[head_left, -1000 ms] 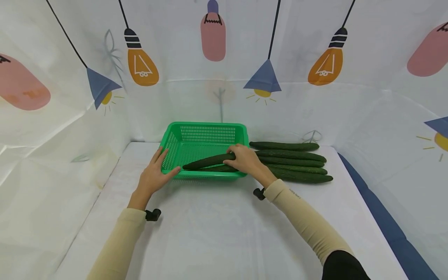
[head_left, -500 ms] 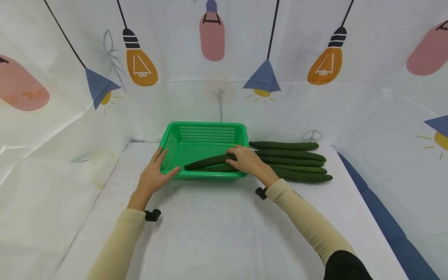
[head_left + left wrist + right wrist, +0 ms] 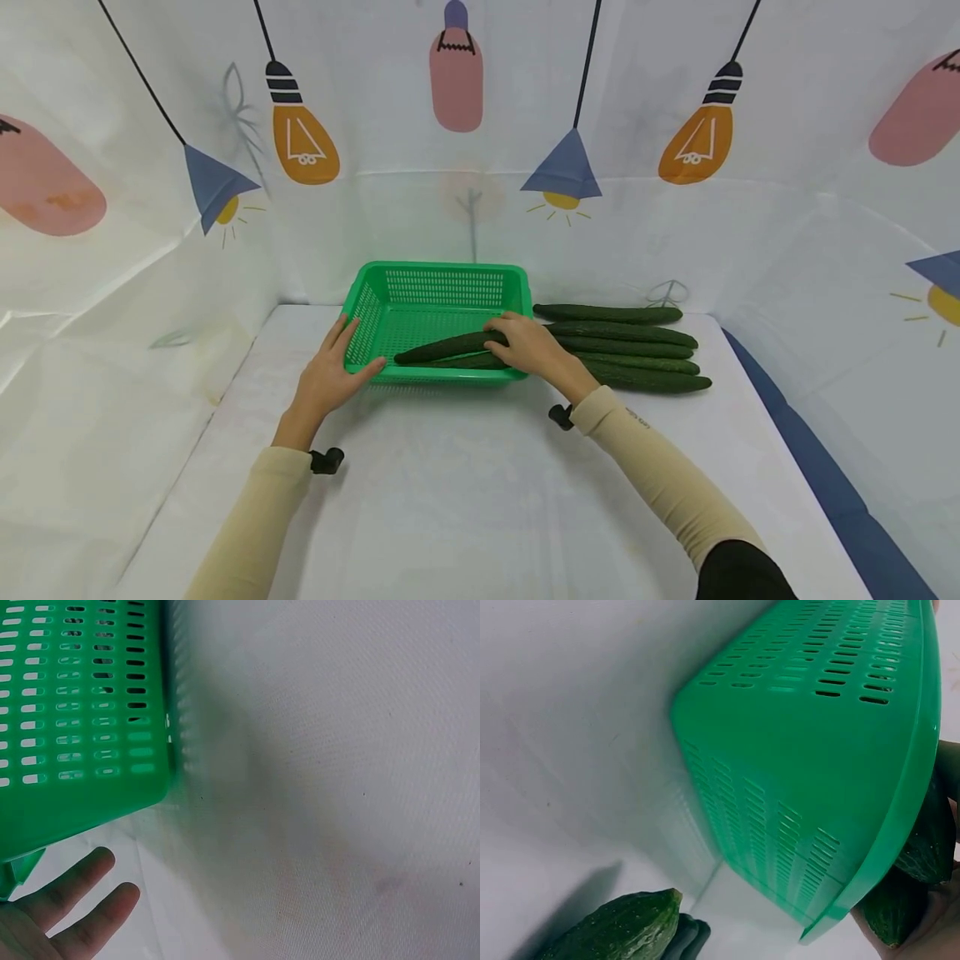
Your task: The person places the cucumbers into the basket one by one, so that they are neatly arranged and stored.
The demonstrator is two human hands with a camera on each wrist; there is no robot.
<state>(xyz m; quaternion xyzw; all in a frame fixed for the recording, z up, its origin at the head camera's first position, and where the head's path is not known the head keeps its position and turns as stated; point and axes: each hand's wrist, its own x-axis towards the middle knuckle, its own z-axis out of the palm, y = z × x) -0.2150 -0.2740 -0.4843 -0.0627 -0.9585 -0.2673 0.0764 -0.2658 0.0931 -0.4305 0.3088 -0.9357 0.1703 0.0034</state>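
Cucumber [image 3: 442, 347] in right hand [image 3: 531, 345], inside basket [image 3: 446, 266]

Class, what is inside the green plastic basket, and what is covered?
Two cucumbers show inside the green plastic basket, along its near side. In the head view, the right hand covers their right ends; what lies beneath them is hidden.

The left arm [image 3: 238, 542] and right arm [image 3: 678, 500], both in pale beige fabric sleeves [image 3: 637, 442], reached forward and inward. The left hand [image 3: 327, 379] was spread, its thumb [image 3: 373, 367] stretched away from its fingers [image 3: 101, 919], 2 of them straight and parted. The right hand [image 3: 528, 346] gripped, its fingers bent toward the thumb.
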